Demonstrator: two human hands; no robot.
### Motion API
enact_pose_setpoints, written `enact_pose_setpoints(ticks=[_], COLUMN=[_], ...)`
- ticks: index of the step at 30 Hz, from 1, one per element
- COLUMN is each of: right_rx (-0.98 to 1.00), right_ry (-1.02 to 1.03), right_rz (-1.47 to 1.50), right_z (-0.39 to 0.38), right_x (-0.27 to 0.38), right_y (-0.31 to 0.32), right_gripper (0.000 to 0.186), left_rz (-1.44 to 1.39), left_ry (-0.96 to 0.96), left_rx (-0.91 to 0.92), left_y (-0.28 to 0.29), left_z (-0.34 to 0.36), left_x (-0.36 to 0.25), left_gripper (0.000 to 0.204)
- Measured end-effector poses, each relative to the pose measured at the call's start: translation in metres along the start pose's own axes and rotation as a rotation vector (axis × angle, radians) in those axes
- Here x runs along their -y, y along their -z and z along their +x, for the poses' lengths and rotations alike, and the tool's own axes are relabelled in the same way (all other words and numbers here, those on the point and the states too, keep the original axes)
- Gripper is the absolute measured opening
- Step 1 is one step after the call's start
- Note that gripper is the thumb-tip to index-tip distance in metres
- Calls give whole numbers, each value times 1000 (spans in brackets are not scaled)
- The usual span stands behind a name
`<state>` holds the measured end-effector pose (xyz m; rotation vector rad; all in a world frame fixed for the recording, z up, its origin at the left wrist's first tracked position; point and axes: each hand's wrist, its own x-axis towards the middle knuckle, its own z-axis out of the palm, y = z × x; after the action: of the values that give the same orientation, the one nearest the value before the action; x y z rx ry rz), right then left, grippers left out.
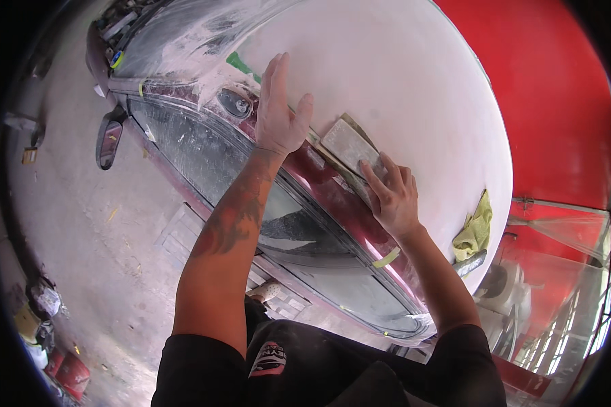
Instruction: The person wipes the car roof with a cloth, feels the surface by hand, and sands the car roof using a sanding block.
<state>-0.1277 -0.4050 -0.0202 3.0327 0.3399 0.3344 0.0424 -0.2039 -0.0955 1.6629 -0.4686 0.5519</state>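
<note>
A car roof (400,61), pale and dusty, spreads out in front of me. My right hand (395,197) grips the near end of a grey sanding block (348,144) at the roof's edge. A sheet that looks like sandpaper (349,122) sticks out around the block. Farther along the same edge, my left hand (282,112) has its fingers stretched out and its thumb apart, holding nothing. I cannot tell whether it touches the roof. Just left of it, a small dark oval window or opening (235,103) sits in the dark red bodywork.
A yellow-green cloth (475,227) lies near the roof's right end. The side mirror (108,139) juts out at the left. Dusty side windows (190,139) run below my arms. A strip of yellow tape (387,258) crosses the red trim. Beyond the roof stands a red wall (550,102).
</note>
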Motion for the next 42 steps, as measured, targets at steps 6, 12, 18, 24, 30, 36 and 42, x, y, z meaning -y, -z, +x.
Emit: enact_pose_setpoints(ticks=[6, 12, 18, 24, 30, 36, 42], right_rx=[115, -10, 17, 39, -67, 75, -17], right_ry=[-284, -87, -203, -354, -25, -459, -186], right_rz=[-67, 54, -152, -93, -75, -208, -75], right_z=[144, 14, 82, 68, -18, 97, -38], right_x=[-61, -4, -106, -65, -57, -126, -25], right_y=[-18, -19, -21, -42, -31, -39, -30], right_gripper=[49, 54, 47, 45, 45, 46, 45], left_rz=[-9, 66, 32, 78, 67, 39, 66], left_ry=[7, 94, 79, 123, 187, 215, 226], left_rx=[52, 87, 95, 94, 143, 141, 145], left_y=[-14, 12, -11, 1, -3, -9, -5], left_z=[4, -2, 1, -8, -5, 0, -11], left_x=[-6, 1, -15, -9, -14, -15, -12], left_gripper=[69, 68, 74, 74, 78, 77, 77])
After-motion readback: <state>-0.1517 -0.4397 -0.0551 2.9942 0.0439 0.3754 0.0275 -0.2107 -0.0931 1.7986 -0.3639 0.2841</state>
